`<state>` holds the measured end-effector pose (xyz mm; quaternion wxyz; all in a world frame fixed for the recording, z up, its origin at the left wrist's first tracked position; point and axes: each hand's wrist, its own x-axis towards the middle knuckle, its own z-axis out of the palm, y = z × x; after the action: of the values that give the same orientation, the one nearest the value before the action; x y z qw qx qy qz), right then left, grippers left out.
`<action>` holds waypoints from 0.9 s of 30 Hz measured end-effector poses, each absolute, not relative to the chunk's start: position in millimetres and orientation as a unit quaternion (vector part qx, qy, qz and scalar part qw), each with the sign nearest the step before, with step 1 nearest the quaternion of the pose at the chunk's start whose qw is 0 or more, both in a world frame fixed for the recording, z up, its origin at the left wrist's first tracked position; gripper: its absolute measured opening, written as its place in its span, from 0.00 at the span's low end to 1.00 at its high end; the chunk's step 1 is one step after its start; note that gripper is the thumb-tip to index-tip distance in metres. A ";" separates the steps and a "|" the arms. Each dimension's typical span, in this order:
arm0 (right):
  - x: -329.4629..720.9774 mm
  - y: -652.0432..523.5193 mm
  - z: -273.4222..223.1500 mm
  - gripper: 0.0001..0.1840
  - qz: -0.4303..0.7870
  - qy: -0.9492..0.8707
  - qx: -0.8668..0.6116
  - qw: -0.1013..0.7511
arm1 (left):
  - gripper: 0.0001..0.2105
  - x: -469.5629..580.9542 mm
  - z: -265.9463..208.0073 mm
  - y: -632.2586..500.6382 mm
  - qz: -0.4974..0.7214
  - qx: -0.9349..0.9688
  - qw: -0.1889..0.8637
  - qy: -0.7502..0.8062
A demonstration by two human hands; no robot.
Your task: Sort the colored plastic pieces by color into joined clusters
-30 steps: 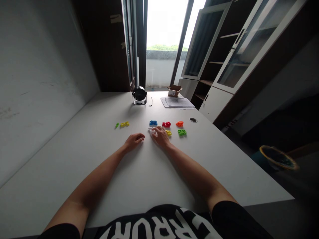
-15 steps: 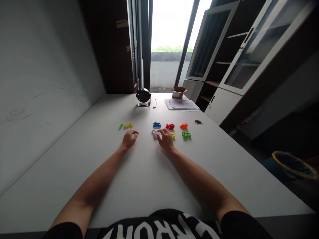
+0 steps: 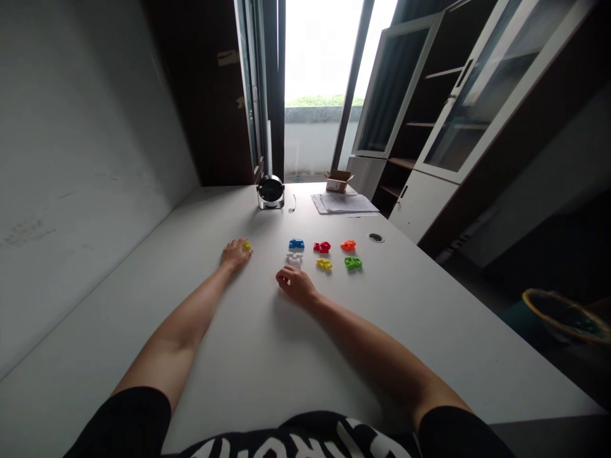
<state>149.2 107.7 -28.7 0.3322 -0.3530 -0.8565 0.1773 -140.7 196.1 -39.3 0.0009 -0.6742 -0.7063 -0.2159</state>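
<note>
My left hand (image 3: 235,253) reaches out to the left group of small plastic pieces and lies over them; only a bit of a yellow piece (image 3: 247,245) shows at its fingertips. My right hand (image 3: 296,284) rests on the white table (image 3: 267,356) with loosely curled fingers, holding nothing, just in front of a white piece (image 3: 294,259). Beyond it lie a blue piece (image 3: 296,243), a red piece (image 3: 322,247), an orange piece (image 3: 348,245), a second yellow piece (image 3: 324,263) and a green piece (image 3: 353,262).
A small round fan (image 3: 270,192) stands at the table's far edge. A stack of papers (image 3: 342,203) and a small cardboard box (image 3: 338,181) lie to its right. A cable hole (image 3: 375,237) is near the right edge. Cabinets (image 3: 429,146) stand to the right.
My right hand has let go of the white piece and drawn back toward me. My left hand has moved forward and left onto the yellow and green pieces, covering most of them.
</note>
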 end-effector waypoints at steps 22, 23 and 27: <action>153.8 81.6 -23.8 0.08 0.078 -0.858 -0.427 0.275 | 0.27 -65.6 -34.3 90.3 -0.239 -0.789 -0.054 -0.564; 154.3 82.7 -23.2 0.08 0.092 -0.852 -0.433 0.282 | 0.27 -65.7 -31.1 88.4 -0.248 -0.791 -0.062 -0.556; 156.2 90.4 -21.8 0.07 0.155 -0.841 -0.425 0.298 | 0.26 -68.8 -20.5 88.1 -0.291 -0.777 -0.068 -0.553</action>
<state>156.2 90.4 -21.8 0.2977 -0.4253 -0.8406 0.1546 -68.8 88.1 -20.5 -0.0680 -0.7775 -0.5535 -0.2907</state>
